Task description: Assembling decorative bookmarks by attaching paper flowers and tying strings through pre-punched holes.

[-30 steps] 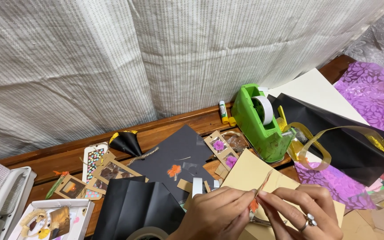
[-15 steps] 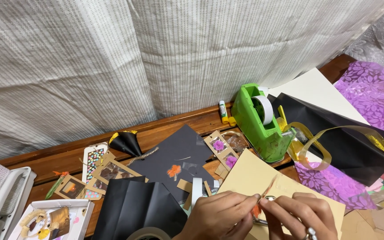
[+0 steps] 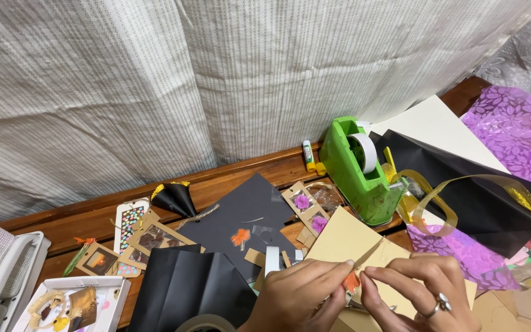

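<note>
At the bottom edge my left hand [image 3: 299, 298] and my right hand [image 3: 416, 295], which wears a ring, meet fingertip to fingertip over a tan sheet of card [image 3: 354, 237]. Between the fingertips sits a small orange piece [image 3: 351, 281], pinched from both sides, and a thin tan strip [image 3: 370, 252] rises from the pinch toward the upper right. A black sheet [image 3: 247, 212] with a small orange flower shape on it lies just beyond my left hand.
A green tape dispenser [image 3: 361, 169] stands behind the card, a glue stick [image 3: 308, 154] beside it. Black paper [image 3: 462, 184], purple floral sheets [image 3: 517, 132], white card and gold ribbon [image 3: 437, 203] lie right. Small framed cards [image 3: 139, 237], a white tray [image 3: 72, 301], a tape roll [image 3: 207, 324] and a curtain surround.
Both hands have stayed pinched together on the orange piece, shifting only slightly over the tan card; the right hand now sits a little higher in view.
</note>
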